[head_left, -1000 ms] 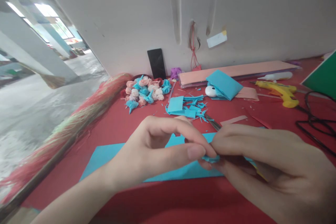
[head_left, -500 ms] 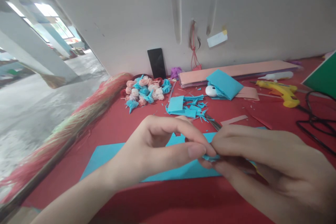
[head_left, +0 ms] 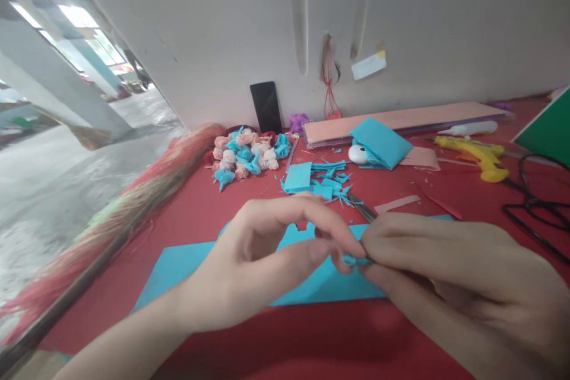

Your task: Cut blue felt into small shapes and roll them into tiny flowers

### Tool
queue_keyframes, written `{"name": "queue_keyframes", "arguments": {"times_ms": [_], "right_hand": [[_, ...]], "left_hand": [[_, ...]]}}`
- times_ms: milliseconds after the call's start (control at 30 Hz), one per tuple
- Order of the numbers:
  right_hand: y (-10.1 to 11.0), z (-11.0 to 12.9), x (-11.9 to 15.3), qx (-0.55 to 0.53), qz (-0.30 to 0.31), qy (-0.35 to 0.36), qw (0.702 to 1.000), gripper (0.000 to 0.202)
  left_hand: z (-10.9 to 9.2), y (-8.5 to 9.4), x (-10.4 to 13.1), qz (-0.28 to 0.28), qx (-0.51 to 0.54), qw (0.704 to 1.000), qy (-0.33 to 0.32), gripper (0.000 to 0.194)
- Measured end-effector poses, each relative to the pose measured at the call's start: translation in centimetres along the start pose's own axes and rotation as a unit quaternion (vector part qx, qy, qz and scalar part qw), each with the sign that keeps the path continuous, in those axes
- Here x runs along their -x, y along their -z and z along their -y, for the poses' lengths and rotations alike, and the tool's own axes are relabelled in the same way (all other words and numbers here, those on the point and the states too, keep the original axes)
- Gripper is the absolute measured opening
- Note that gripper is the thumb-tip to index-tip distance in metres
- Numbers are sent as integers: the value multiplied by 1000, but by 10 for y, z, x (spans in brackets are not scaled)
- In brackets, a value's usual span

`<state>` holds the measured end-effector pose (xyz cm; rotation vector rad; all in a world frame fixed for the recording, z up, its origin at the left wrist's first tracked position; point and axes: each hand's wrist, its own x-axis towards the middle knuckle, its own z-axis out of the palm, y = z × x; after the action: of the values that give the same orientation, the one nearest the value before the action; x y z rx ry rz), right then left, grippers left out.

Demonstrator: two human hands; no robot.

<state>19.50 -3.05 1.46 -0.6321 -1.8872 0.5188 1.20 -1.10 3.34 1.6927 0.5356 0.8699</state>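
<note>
A small rolled piece of blue crepe paper (head_left: 355,260) is between my two hands, above a flat blue paper strip (head_left: 178,267). My right hand (head_left: 454,273) pinches its right end between thumb and fingertips. Curled around its left end, my left hand (head_left: 271,255) touches it with the index and middle fingers, its thumb slightly back. Past my fingers lie cut blue paper pieces (head_left: 312,179) and a metal blade tip (head_left: 364,209). Something yellow shows partly under my right hand; I cannot make it out.
Pink, white and blue paper flowers (head_left: 244,154) are heaped at the back left. A black phone (head_left: 266,107) leans on the wall. Folded blue paper (head_left: 382,142) covers part of a white earbud case (head_left: 357,154). A yellow glue gun (head_left: 478,154) and black cable (head_left: 534,208) lie right.
My left thumb has drawn back from the blue paper, leaving more of the roll showing. My right hand keeps its pinch and has hardly moved.
</note>
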Motion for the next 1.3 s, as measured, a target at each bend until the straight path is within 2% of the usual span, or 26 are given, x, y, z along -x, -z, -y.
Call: {"name": "queue_keyframes", "arguments": {"times_ms": [167,267,467,600,867,967,1133,1300], "right_hand": [[4,4,3,81,24,-53,995,21],[5,4,5,103,54,-71,991,26],[6,6,0,75,69,-107,989,32],[1,8,-6,89,57,-129,986,22],[0,8,-2,76,53,-148,985,13],[2,9,1,56,53,-139,987,17],[6,7,-1,29,93,-133,986,16],[7,6,-5,36,93,-133,986,18]], "left_hand": [[0,-5,1,-42,-164,982,-86,26],[1,-5,0,-46,-209,968,-128,24],[2,-3,-2,-48,-202,968,-141,12],[2,-3,-4,-56,-197,967,-154,8],[5,-6,-5,-69,-223,953,-194,9],[6,-6,-5,-70,-229,949,-203,11],[7,-5,-5,-71,-236,949,-199,16],[9,-5,-6,-51,-231,953,-192,18]]}}
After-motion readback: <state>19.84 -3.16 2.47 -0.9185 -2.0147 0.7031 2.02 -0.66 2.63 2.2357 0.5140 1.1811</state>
